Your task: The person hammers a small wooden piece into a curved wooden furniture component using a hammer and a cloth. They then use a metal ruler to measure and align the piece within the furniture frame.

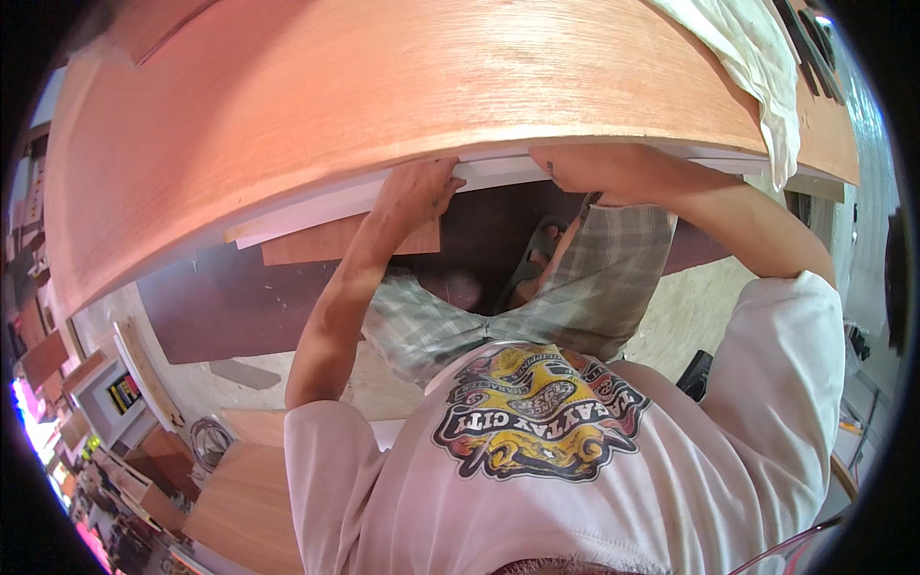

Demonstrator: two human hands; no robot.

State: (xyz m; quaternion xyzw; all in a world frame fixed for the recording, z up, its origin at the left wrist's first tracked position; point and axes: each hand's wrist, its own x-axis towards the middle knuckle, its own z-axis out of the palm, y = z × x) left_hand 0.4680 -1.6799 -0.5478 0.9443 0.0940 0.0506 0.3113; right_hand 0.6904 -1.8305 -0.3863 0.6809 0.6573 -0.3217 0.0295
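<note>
A large wooden panel [412, 81] with a smooth light-brown face spans the upper part of the view. Beneath its near edge runs a long white strip [331, 203]. My left hand [419, 190] has its fingers curled at this strip, the tips partly hidden by the panel's edge. Farther right, my right hand [580, 170] is closed at the same strip, its knuckles close under the panel. What lies inside its fingers is hidden. A smaller brown board [311, 241] sits below the strip, behind my left forearm.
White cloth [752, 62] drapes over the panel's right end. A dark brown sheet [206, 311] lies on the floor below, under my sandalled foot [537, 259]. At left stand a white shelf unit [113, 391], a coiled cable [211, 439] and a wooden board [244, 508].
</note>
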